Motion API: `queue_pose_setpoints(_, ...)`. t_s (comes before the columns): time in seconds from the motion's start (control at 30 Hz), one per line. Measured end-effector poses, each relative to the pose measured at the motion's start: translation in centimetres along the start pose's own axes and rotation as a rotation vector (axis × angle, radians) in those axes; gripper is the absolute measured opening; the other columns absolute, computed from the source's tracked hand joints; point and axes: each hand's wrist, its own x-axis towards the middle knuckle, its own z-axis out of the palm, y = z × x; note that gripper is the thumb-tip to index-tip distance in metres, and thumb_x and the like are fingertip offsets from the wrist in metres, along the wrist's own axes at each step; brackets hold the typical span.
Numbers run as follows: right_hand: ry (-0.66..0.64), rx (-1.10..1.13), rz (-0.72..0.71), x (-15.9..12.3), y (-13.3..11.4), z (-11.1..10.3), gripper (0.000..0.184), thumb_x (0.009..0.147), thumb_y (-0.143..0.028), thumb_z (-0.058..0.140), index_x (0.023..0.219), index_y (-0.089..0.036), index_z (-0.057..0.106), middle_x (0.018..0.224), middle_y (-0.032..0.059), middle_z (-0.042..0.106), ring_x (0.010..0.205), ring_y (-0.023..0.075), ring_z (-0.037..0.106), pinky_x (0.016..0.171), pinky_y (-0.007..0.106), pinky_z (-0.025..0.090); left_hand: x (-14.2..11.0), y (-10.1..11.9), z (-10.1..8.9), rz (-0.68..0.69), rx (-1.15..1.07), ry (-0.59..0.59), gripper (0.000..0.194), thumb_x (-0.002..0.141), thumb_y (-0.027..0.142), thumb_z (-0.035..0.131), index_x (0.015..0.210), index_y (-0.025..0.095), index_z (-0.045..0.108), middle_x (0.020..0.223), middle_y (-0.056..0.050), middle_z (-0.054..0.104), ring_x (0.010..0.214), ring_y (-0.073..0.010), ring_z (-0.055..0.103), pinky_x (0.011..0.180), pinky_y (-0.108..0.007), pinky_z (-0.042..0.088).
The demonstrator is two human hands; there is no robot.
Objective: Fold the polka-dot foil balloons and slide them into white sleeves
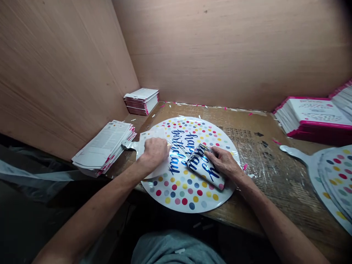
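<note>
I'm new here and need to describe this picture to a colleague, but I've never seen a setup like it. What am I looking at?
There is no robot: these are a person's bare hands, seen by a camera worn on the head, looking forward and down. This single picture is its view.

On cardboard lies a flat, round dotted sheet with blue "happy birthday" lettering. The left hand is closed over a pale sheet; whether it grips it, I cannot tell. The right hand holds a shiny folded piece with similar lettering.

Around them are two card stacks at left, pink-edged cards at right, and more dotted pieces at the right edge.
</note>
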Motion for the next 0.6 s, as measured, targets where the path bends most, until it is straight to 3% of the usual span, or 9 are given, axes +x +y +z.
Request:
queue_pose_setpoints(0.07, 0.007, 0.015, 0.025, -1.0, 0.4, -0.7, 0.042, 0.089, -0.058, 0.046, 0.067, -0.023, 0.043, 0.061, -0.0025, 0.049, 0.058, 0.0136, 0.045, 0.055, 0.027, 0.031, -0.6, 1.2, 0.4, -0.023, 0.027, -0.019, 0.051, 0.097, 0.048, 0.040, 0.098, 0.009, 0.072, 0.093, -0.021, 0.071, 0.097, -0.0344, 0.068, 0.080, -0.042, 0.050)
queue_pose_setpoints(0.13, 0.014, 0.032, 0.033, -2.1, 0.0, -1.0, 0.043, 0.089, -0.059, 0.048, 0.066, -0.022, 0.043, 0.061, -0.0025, 0.048, 0.058, 0.0133, 0.044, 0.055, 0.026, 0.031, -1.6, 0.2, 0.9, 0.020, 0.029, -0.041, 0.046, 0.097, 0.048, 0.042, 0.097, 0.012, 0.071, 0.095, -0.016, 0.071, 0.095, -0.0309, 0.068, 0.080, -0.039, 0.051)
queue_pose_setpoints(0.27, -0.112, 0.096, 0.000, -3.2, -3.6, 1.1, 0.040, 0.091, -0.057, 0.047, 0.071, -0.022, 0.049, 0.065, -0.0017, 0.054, 0.059, 0.0135, 0.048, 0.054, 0.025, 0.033, -3.0, -4.0, 2.7, 0.405, -0.030, -0.016, 0.027, 0.094, 0.039, 0.054, 0.108, 0.018, 0.063, 0.114, -0.009, 0.066, 0.111, -0.0228, 0.061, 0.090, -0.032, 0.049)
queue_pose_setpoints(0.43, -0.225, -0.263, -0.068, -2.8, -9.1, 5.5, 0.033, 0.095, -0.047, 0.047, 0.077, -0.022, 0.058, 0.076, 0.0031, 0.068, 0.069, 0.0172, 0.059, 0.058, 0.027, 0.032, -1.7, -6.1, 4.7, 0.670, 0.102, 0.069, 0.018, 0.096, 0.029, 0.054, 0.107, 0.016, 0.060, 0.114, -0.011, 0.063, 0.110, -0.0221, 0.058, 0.084, -0.031, 0.050)
queue_pose_setpoints(0.6, -0.285, -0.450, -0.051, -2.1, -10.4, 6.0, 0.032, 0.097, -0.047, 0.045, 0.087, -0.022, 0.063, 0.088, 0.0063, 0.073, 0.080, 0.0211, 0.066, 0.060, 0.029, 0.032, -1.2, -5.4, 4.8, 0.815, 0.291, 0.038, 0.020, 0.096, 0.013, 0.044, 0.098, 0.010, 0.064, 0.099, -0.016, 0.066, 0.091, -0.0237, 0.062, 0.065, -0.030, 0.047)
